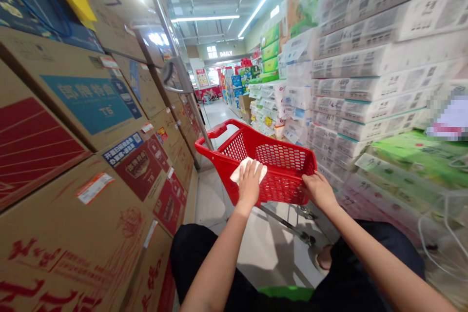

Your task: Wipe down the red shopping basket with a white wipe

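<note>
One red plastic shopping basket [281,186] with perforated walls sits on a wheeled metal frame [280,219]. My left fingers lie slightly apart over a white cloth [237,174] against its near side, whether clasping I can't tell; my right hand [319,188] clamps its corner rim.

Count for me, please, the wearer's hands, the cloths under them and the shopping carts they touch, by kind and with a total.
Hands: 2, the left hand and the right hand
White cloth: 1, under the left hand
Red shopping cart: 1, with the right hand on its edge
Total: 4
</note>
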`<state>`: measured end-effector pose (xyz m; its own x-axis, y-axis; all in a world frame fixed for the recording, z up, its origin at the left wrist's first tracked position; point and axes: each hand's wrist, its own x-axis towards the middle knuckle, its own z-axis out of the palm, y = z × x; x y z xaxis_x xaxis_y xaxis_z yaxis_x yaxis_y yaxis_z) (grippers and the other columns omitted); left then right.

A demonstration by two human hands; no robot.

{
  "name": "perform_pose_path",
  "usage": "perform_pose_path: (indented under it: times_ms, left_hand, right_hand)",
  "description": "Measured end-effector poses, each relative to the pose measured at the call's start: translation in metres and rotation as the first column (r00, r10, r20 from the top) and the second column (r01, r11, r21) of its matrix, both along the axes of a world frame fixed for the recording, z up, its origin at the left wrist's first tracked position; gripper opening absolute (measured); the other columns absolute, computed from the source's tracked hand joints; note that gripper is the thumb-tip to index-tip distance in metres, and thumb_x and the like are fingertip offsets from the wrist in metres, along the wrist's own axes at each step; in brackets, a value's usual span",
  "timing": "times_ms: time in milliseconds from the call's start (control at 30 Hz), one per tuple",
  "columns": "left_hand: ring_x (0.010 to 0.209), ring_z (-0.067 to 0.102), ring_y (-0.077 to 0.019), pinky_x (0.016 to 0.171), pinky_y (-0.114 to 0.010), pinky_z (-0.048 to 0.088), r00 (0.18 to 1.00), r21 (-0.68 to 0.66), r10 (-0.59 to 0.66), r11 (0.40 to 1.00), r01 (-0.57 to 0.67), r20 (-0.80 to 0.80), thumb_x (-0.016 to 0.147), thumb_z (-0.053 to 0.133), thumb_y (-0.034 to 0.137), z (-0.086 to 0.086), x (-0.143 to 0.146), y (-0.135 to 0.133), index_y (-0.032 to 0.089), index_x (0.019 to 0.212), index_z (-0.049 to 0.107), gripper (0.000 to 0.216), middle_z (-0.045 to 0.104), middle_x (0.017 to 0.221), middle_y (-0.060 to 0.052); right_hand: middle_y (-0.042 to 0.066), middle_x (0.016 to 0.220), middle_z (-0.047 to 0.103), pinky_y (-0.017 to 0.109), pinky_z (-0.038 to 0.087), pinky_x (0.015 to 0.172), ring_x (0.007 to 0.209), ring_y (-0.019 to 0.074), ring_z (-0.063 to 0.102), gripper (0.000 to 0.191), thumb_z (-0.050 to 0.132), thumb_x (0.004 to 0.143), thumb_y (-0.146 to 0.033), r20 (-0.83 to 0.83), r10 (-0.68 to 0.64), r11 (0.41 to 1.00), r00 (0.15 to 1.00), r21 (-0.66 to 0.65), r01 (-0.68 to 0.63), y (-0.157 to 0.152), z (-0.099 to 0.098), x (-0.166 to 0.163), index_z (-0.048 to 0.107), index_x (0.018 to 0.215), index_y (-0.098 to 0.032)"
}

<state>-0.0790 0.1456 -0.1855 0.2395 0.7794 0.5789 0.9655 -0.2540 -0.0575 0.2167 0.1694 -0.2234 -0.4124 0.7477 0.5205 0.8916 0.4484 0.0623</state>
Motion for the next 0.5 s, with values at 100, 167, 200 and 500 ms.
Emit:
perform_pose_path:
  times_ms: [100, 167, 200, 500]
  left_hand:
    - [0.148, 0.021, -0.0248, 0.12, -0.055, 0.02, 0.999, -0.008, 0.005, 1.0, -0.005, 0.053, 0.094, 0.04, 0.012, -0.01, 0.02, 0.006, 0.026, 0.147, 0.04, 0.055, 0.034, 0.157, -0.007]
    - [0.148, 0.022, -0.025, 0.12, -0.055, 0.02, 0.998, -0.017, -0.026, 1.0, 0.027, 0.061, 0.095, 0.039, 0.014, -0.016, 0.039, 0.005, 0.026, 0.147, 0.04, 0.054, 0.034, 0.157, -0.007]
    - [0.148, 0.022, -0.025, 0.12, -0.055, 0.02, 0.997, -0.02, -0.056, 0.998, 0.057, 0.055, 0.095, 0.038, 0.015, -0.019, 0.049, 0.003, 0.026, 0.148, 0.039, 0.054, 0.033, 0.157, -0.006]
    - [0.143, 0.032, -0.0204, 0.121, -0.048, 0.02, 0.959, -0.077, -0.276, 0.96, 0.27, -0.069, 0.095, 0.04, 0.015, -0.006, 0.043, -0.016, 0.031, 0.151, 0.032, 0.059, 0.043, 0.151, -0.003]
  right_hand:
    - [0.009, 0.084, 0.071, 0.039, 0.035, 0.09, 0.085, 0.0251, 0.058, 0.009, 0.057, 0.087, -0.03, 0.017, -0.03, 1.0, 0.999, 0.009, 0.03, 0.0, -0.002, -0.012, 0.057, 0.091, -0.022]
    - [0.01, 0.082, 0.071, 0.039, 0.034, 0.088, 0.085, 0.0263, 0.058, 0.009, 0.057, 0.087, -0.03, 0.016, -0.045, 0.999, 0.999, 0.012, 0.045, 0.0, -0.002, -0.019, 0.057, 0.091, -0.022]
    - [0.01, 0.081, 0.071, 0.039, 0.034, 0.087, 0.085, 0.0268, 0.058, 0.01, 0.056, 0.088, -0.03, 0.014, -0.052, 0.999, 0.999, 0.015, 0.052, -0.001, -0.002, -0.022, 0.057, 0.092, -0.021]
    - [0.006, 0.088, 0.072, 0.037, 0.031, 0.09, 0.086, 0.0233, 0.056, 0.011, 0.052, 0.093, -0.033, -0.006, 0.006, 1.0, 1.0, 0.012, -0.006, -0.016, -0.002, -0.035, 0.055, 0.094, -0.023]
